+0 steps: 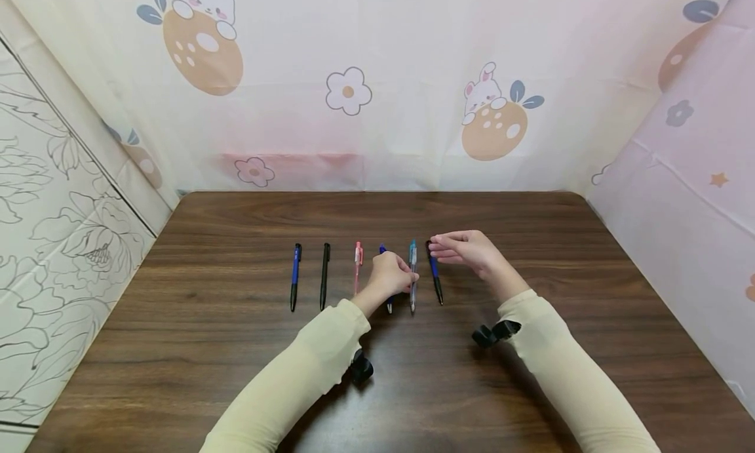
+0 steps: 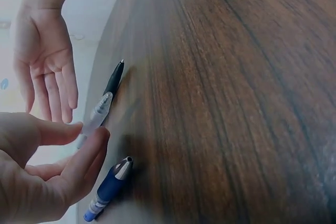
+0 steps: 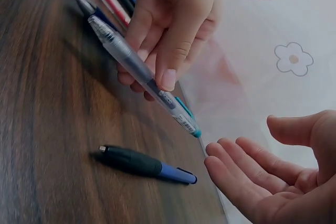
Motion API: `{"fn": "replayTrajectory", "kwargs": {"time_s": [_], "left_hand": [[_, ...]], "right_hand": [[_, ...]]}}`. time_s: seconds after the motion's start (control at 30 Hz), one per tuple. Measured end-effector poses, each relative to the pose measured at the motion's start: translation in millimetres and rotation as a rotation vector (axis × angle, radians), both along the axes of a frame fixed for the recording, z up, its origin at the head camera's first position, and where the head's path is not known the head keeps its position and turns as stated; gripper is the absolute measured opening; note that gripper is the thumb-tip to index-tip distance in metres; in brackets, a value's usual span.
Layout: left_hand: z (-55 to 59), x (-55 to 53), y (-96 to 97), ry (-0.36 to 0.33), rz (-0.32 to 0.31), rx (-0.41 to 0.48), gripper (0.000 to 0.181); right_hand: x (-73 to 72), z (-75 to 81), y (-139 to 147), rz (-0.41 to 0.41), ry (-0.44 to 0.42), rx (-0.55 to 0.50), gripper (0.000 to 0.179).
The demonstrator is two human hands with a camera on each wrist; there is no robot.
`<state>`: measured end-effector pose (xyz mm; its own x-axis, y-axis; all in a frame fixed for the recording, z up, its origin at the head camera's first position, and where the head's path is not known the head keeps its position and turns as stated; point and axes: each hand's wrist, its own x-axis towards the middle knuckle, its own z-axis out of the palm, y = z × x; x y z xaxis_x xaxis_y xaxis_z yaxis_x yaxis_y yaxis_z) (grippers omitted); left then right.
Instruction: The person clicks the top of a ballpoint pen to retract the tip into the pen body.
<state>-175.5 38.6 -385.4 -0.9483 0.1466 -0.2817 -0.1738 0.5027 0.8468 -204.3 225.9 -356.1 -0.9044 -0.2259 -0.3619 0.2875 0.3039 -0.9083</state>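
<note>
My left hand [image 1: 389, 275] pinches a clear pen with a teal clip [image 3: 139, 69] between thumb and fingers. Under that hand lies a blue pen with a silver tip [image 2: 113, 184], partly covered in the head view. My right hand [image 1: 466, 251] is spread with nothing in it, its fingertips over the top end of a blue pen with a black grip [image 1: 436, 279]. In the right wrist view this pen lies on the table, apart from the fingers of the right hand [image 3: 278, 174].
Left of the hands, a pink pen [image 1: 358, 256], a black pen [image 1: 325, 276] and another blue and black pen [image 1: 295, 276] lie in a row on the brown wooden table [image 1: 206, 348]. A patterned curtain [image 1: 413, 145] hangs behind the table's far edge.
</note>
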Motion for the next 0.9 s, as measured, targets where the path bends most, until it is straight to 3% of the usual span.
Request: {"fn": "replayTrajectory", "kwargs": {"time_s": [0.43, 0.73, 0.9], "left_hand": [[0.5, 2.2, 7.3, 0.138, -0.018, -0.213, 0.021], [1.9, 1.5, 7.5, 0.164, -0.022, -0.255, 0.026], [2.3, 1.0, 7.7, 0.172, -0.016, -0.267, 0.026]], "right_hand": [[10.3, -6.8, -2.9, -0.012, 0.124, 0.317, 0.043], [18.8, -9.9, -8.6, 0.013, 0.33, 0.684, 0.032], [22.2, -15.1, -15.1, 0.022, 0.35, 0.746, 0.031]]}}
